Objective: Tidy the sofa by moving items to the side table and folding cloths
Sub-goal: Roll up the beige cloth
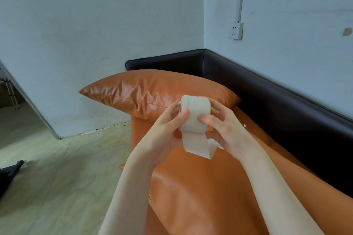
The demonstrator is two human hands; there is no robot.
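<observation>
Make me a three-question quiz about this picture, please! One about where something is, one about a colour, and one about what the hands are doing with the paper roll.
1. Where is the wall socket?
A. On the wall above the dark sofa back
B. On the floor
C. On the cushion

2. What colour is the cushion?
A. Blue
B. Orange-brown
C. White

3. How is the paper roll being held?
A. It lies alone on the seat
B. One hand only holds it
C. Both hands hold it, with a strip hanging loose

Answers:
1. A: the wall socket sits on the pale wall above the sofa back.
2. B: the cushion is shiny orange-brown, like the sofa seat.
3. C: the left hand and right hand both have a grip on the paper roll, and a strip hangs below it.
</observation>
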